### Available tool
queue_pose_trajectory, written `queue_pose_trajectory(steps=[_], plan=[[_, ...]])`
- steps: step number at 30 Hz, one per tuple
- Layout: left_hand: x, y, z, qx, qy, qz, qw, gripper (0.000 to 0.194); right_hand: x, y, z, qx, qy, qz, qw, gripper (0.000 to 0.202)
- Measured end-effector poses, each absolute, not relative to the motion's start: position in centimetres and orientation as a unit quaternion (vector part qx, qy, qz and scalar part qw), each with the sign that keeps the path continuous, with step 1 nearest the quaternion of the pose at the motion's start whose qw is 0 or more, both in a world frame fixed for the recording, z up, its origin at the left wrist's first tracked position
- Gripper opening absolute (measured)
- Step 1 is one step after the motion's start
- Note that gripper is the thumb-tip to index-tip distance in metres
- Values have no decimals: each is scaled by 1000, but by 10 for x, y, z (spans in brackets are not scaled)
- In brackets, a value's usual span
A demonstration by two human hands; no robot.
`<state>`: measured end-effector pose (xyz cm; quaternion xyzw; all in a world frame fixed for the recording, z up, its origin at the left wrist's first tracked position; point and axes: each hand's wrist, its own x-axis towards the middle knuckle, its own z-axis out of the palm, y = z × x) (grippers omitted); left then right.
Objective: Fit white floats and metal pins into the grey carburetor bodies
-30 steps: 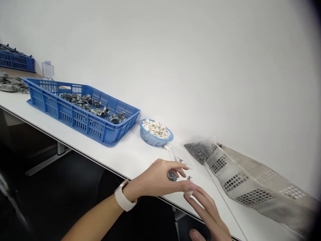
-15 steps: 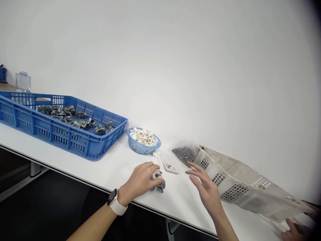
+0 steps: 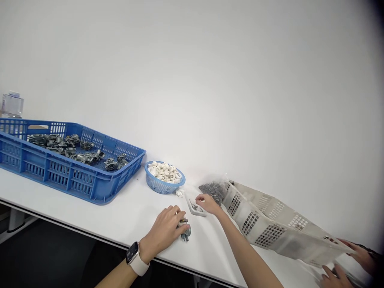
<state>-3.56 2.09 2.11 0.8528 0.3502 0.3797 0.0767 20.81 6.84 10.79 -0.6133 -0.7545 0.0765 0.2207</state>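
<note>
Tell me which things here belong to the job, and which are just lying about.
Likely in use:
metal part, in left hand
tray of dark bits, under right hand
bowl of white pieces
blue crate of metal parts
dark-filled bag, perhaps

Seemingly apart from it:
bottle
pale crate, by another person's hands

Left hand (image 3: pixel 166 227) and right hand (image 3: pixel 208 204) bare, forearms (image 3: pixel 240 248) bare too, left wrist (image 3: pixel 146 251) wearing smartwatch (image 3: pixel 133 253) with dark rounded-rectangle screen (image 3: pixel 131 252), pale case, smooth off-white strap (image 3: pixel 139 266).
</note>
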Motion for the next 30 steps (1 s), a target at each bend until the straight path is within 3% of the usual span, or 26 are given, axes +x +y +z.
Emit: queue_pose_trajectory(steps=[10,30], plan=[[-36,24,18,857,350,371,66,31,203,108,103,-674,-708,175,116,7],[-40,19,22,865,340,363,61,26,207,100,98,-666,-710,174,149,14]])
